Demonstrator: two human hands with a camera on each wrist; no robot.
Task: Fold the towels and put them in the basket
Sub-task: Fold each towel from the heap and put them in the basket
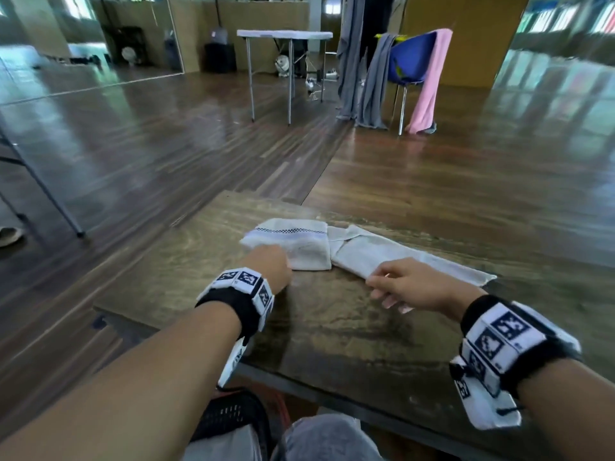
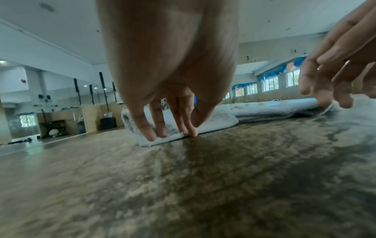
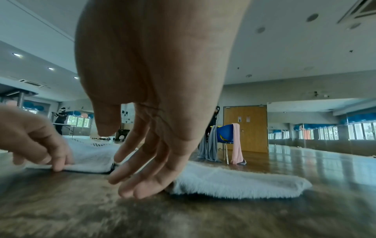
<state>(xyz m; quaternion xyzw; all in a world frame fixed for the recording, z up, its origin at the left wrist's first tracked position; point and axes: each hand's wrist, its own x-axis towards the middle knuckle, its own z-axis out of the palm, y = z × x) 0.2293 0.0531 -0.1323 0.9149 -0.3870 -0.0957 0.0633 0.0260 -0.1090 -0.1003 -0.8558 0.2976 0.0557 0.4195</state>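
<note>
Right now a white towel (image 1: 352, 251) lies across the far part of the brown tabletop (image 1: 332, 327), w/ its left end already folded over into a thick pad that shows a checkered stripe, and its right end still flat and stretched out toward the right edge. Left hand (image 1: 271, 266) sits at the near-left corner of the folded pad; in the left wrist view its fingers (image 2: 149, 130) are curled and pinch the bottom edge of the towel (image 2: 203, 122) against the wood. Right hand (image 1: 416, 284) hovers at the near edge of the flat part, approx mid-length; fingers (image 3: 130, 175) are spread and relaxed, tips just beside or brushing the towel (image 3: 234, 182), holding nothing. Both wrists carry black bands w/ black-and-white marker tags. A dark mesh basket (image 1: 229, 415) sits low, below the tabletop's near edge, by the person's knees. Further back: a blue chair (image 1: 411, 58) draped w/ a pink cloth (image 1: 431, 81) & a grey cloth (image 1: 376, 84), plus a white folding table (image 1: 284, 34) on the wood floor
</note>
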